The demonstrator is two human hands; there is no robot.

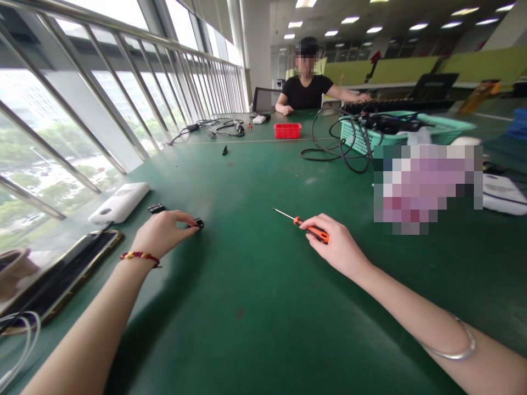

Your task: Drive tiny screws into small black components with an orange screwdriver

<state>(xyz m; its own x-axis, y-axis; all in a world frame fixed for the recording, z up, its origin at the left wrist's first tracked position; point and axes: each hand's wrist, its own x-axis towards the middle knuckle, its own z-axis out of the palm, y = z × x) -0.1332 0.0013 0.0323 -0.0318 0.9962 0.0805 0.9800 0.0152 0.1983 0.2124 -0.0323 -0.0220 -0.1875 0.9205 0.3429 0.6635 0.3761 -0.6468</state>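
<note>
one green table [247, 307] is seen, flanked on the left by one metal railing [123, 32]. at its far end one co-worker [305, 93] in a black top is seated, with both forearms rested at the table. one teal basket [447, 130], heaped with dark cables and gear, is set toward the far right. of the person's two hands, both are occupied. by the left hand [162, 233] one small black piece [199, 223] is pinched, thumb and fingertips closed on it; whether the table is touched by it cannot be told. by the right hand [335, 244] one screwdriver [319, 235] is gripped, the fingers wrapped around its orange-and-black handle, its bare shaft pointed leftward, its tip well apart from the pinched piece. one phone [69, 274] is laid near the left forearm, and one white device [121, 203] is placed beyond it; a second white item [502, 193] is seen at the right edge. one red tray [287, 131] is set before the co-worker. one red-and-gold bracelet [140, 256] is worn on the left wrist. two more black bits are counted: one [157, 208] just beyond the left hand, one [224, 150] farther off.
</note>
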